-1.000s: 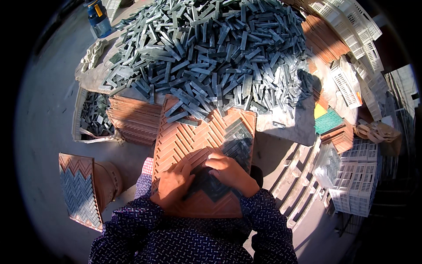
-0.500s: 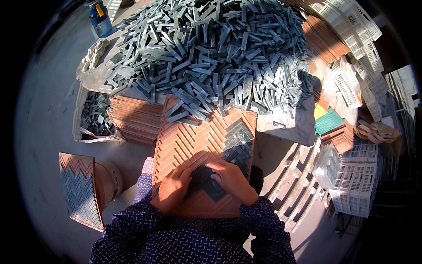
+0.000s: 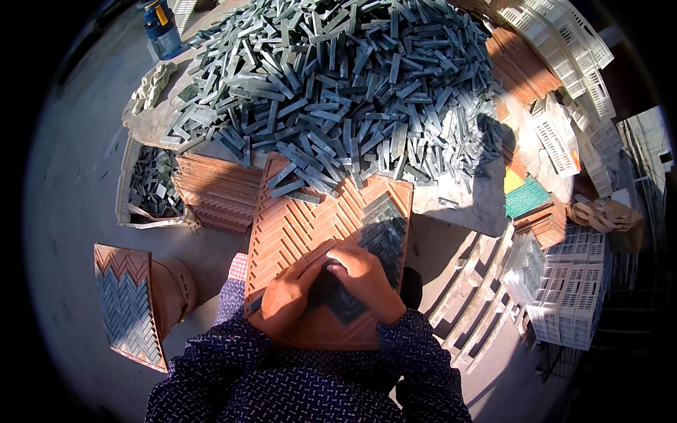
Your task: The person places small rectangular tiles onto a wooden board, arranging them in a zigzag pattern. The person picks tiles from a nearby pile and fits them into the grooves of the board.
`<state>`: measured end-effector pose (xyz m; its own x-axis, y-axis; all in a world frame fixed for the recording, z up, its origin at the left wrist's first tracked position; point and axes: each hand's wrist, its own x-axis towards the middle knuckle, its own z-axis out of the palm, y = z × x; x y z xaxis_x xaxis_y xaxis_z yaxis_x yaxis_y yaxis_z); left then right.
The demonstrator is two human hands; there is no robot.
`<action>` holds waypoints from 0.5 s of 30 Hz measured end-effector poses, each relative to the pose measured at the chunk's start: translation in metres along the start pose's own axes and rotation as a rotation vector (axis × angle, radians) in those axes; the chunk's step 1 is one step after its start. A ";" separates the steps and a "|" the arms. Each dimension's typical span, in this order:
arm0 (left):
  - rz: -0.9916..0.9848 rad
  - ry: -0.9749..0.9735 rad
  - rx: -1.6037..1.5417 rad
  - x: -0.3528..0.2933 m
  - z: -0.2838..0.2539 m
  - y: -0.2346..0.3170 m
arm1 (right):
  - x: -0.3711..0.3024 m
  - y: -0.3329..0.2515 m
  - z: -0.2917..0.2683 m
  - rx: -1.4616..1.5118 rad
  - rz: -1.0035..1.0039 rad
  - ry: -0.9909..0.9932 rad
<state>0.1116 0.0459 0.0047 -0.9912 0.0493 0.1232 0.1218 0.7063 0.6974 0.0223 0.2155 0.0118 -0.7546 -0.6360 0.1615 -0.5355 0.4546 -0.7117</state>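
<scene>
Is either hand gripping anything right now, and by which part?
It cannot be told: the left hand and right hand are close together over the grooved orange board, and their curled shape hides anything between them.

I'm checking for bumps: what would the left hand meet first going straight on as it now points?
Most likely the right hand, close ahead of the left hand over the orange tray; whether they touch is unclear.
</scene>
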 end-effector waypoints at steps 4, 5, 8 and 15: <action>0.055 0.072 -0.026 0.002 -0.007 0.004 | 0.004 0.000 0.005 -0.024 0.007 -0.072; 0.057 0.079 -0.014 -0.001 -0.007 0.004 | 0.003 0.000 0.005 -0.022 0.021 -0.088; -0.003 0.060 -0.002 -0.008 -0.004 -0.002 | 0.004 -0.003 0.007 -0.009 0.040 -0.072; -0.033 -0.183 -0.003 0.015 -0.026 -0.007 | 0.068 0.011 0.005 -0.168 0.098 0.260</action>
<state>0.0973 0.0232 0.0206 -0.9875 0.1544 -0.0303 0.0891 0.7079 0.7007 -0.0332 0.1745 0.0115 -0.8655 -0.4138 0.2823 -0.4945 0.6158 -0.6134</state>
